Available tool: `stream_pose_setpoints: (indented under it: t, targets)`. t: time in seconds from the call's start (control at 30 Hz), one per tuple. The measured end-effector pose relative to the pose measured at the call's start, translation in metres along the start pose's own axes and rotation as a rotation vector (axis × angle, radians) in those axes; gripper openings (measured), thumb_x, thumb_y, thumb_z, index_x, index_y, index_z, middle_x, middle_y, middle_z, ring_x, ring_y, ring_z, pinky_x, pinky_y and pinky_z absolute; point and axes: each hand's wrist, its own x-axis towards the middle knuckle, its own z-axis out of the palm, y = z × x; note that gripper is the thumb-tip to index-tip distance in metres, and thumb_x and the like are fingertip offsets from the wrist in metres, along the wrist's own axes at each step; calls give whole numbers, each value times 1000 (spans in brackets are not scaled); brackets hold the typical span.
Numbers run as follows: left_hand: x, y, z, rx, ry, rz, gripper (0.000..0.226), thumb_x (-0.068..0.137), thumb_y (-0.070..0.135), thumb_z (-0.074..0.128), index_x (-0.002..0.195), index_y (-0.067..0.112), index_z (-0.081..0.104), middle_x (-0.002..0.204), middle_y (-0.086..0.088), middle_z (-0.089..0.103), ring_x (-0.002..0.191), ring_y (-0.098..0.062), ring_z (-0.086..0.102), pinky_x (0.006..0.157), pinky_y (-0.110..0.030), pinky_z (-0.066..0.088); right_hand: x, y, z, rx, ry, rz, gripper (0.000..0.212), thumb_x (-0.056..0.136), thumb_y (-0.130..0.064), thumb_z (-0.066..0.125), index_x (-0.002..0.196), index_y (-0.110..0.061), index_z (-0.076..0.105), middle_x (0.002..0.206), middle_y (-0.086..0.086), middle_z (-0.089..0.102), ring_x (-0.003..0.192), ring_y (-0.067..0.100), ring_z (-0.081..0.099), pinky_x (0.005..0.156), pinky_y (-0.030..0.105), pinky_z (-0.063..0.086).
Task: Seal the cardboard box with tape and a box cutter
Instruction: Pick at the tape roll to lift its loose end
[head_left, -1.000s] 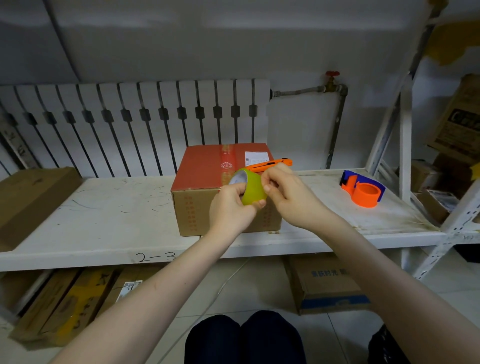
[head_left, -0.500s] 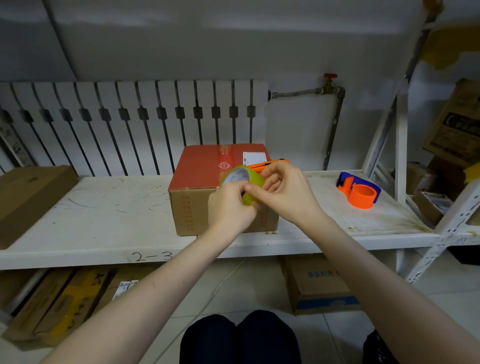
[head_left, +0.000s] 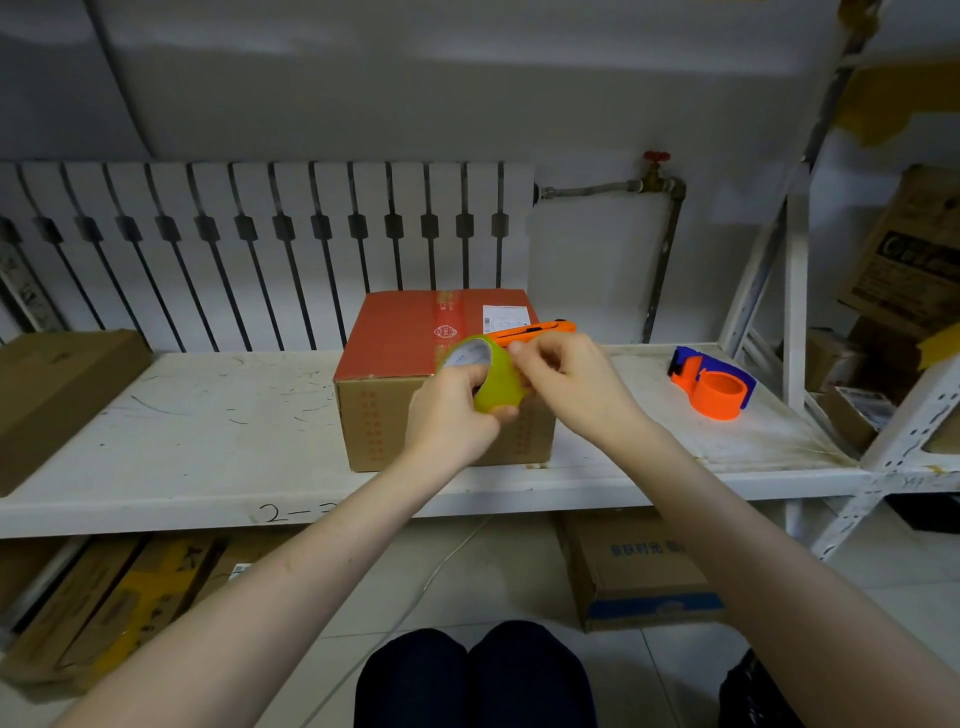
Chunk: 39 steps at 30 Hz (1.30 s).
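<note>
A cardboard box (head_left: 400, 364) with a red top and a white label stands on the white shelf (head_left: 208, 441). An orange box cutter (head_left: 540, 330) lies on the box's top right edge. My left hand (head_left: 452, 421) grips a yellow-green tape roll (head_left: 493, 382) in front of the box, thumb through its core. My right hand (head_left: 566, 384) pinches at the roll's upper outer surface with its fingertips.
An orange and blue tape dispenser (head_left: 711, 384) sits on the shelf to the right. A flat brown box (head_left: 57, 389) lies at the shelf's left end. More cartons (head_left: 634, 571) stand on the floor below. Shelf uprights (head_left: 795, 291) and a radiator (head_left: 260, 249) stand behind.
My right fingers have shifted across the roll's surface, from its right edge to its top. The roll has tilted slightly in my left hand. The box has not moved.
</note>
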Motion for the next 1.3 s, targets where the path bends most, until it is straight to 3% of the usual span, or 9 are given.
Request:
stream_pose_setpoints:
  t: [0.07,0.17,0.23,0.33,0.47,0.7,0.97,1.17,1.3]
  targets:
    - [0,0,0,2,-3,-1,17,75,22,75,73,33,63,67,6,64,64,-21,56,59,-30,43,2,1,3,-52,13,3,22,84,-35,64,73,-16,63,62,-3,58,58,9,53,60,34,50]
    - [-1,1,-3,-54,-32,23,11,75,19,75,76,26,66,69,0,66,63,-21,55,60,-35,46,5,2,5,-85,33,7,13,86,-25,65,75,-18,61,62,-8,54,57,5,49,61,31,48]
    - [-3,2,-5,-119,-89,48,12,74,20,75,81,14,67,75,-9,67,66,-25,57,64,-42,48,4,5,4,-97,57,-2,12,88,-21,61,76,-19,60,65,-6,55,58,7,49,63,34,49]
    - [-3,-5,-6,-152,-153,79,36,70,33,68,82,-1,61,75,-21,61,70,-32,56,73,-48,50,6,10,-3,-151,69,7,12,89,-20,57,79,-16,60,69,-2,58,65,16,53,66,38,49]
    - [-4,-10,-4,-138,-154,68,32,74,30,62,78,-2,58,76,-27,58,72,-34,55,76,-52,49,4,9,-12,-263,-25,-23,14,91,-19,52,78,-16,56,67,-2,55,68,21,54,65,37,47]
    - [7,-2,-8,-158,-66,-22,12,84,19,65,83,7,65,82,-19,67,81,-35,62,75,-47,50,-12,8,0,-273,184,-328,9,91,-14,52,85,-9,57,85,6,60,75,24,55,62,41,48]
    - [0,8,11,-187,6,-142,15,84,20,66,73,11,65,71,-10,62,66,-19,51,65,-35,45,-22,29,0,-570,257,-658,12,87,-9,55,78,-5,62,74,11,61,65,27,57,48,38,47]
    - [-6,17,24,-204,82,-147,18,82,20,65,73,5,65,63,-4,55,57,-15,42,56,-30,35,-24,39,-4,-570,246,-688,9,85,-4,58,79,-4,64,73,12,62,64,29,58,46,40,48]
    - [-7,21,30,-193,71,-153,22,81,15,63,60,13,57,53,2,46,53,-14,38,53,-30,32,-28,42,-9,-537,250,-755,12,87,-5,55,81,-3,65,76,13,64,65,29,59,49,40,50]
